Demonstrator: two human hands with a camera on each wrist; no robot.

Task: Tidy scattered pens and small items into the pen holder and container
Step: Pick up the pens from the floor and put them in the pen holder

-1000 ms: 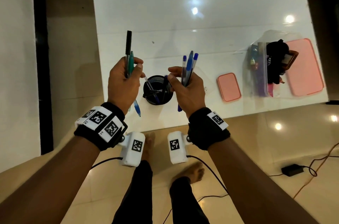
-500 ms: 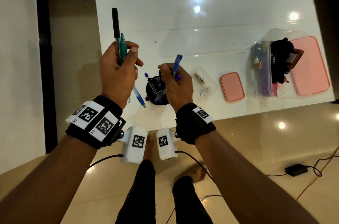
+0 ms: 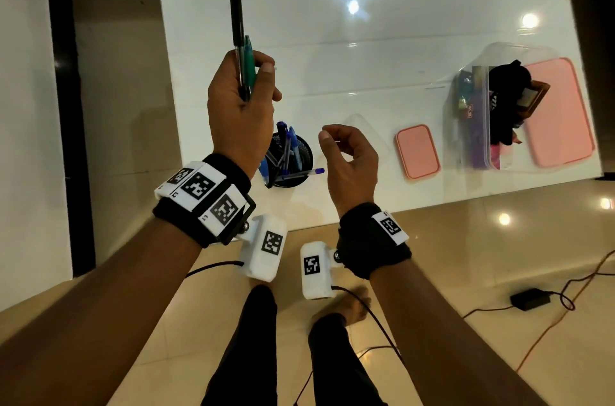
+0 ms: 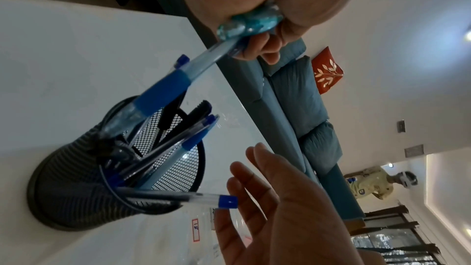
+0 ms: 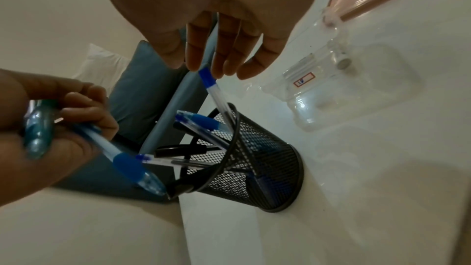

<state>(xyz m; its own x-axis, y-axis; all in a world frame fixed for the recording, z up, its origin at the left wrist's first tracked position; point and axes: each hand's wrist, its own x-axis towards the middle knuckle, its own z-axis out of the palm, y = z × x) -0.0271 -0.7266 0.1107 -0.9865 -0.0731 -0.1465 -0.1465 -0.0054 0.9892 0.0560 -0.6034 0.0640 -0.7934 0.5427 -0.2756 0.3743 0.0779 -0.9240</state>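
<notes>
— Now, what's changed? Half a second ago the right hand (image 3: 349,169) was pinching blue pens over the pen holder (image 3: 289,157). It's let them go; its fingers (image 5: 226,47) are loosely curled and hold nothing, hovering just beside the rim.

— And the pens?

— In the holder now. Several blue-capped pens (image 3: 288,147) stand tilted in the black mesh cup, and 1 blue-capped pen (image 4: 201,197) leans far out over the rim toward the right hand. Black pens sit among them too.

— Left hand?

— The left hand (image 3: 241,113) has lifted a touch higher, above and to the left of the holder, fingers and thumb curled round a bunch: a black pen (image 3: 237,26) and a green pen (image 3: 249,63) stick up from the fist, and a clear pen with a blue grip (image 4: 165,90) pokes out below, its tip over the holder's rim.

— Containers?

— The holder stands near the front edge of the white table (image 3: 332,39). Just right of it lies a clear small tub (image 5: 339,86) with a couple of small batteries inside, then a small pink lid (image 3: 417,151). Farther right, a big clear container (image 3: 472,113) holds mixed items: something black, something purple, the rest too jumbled to name. A large pink lid (image 3: 559,113) lies touching it.
</notes>
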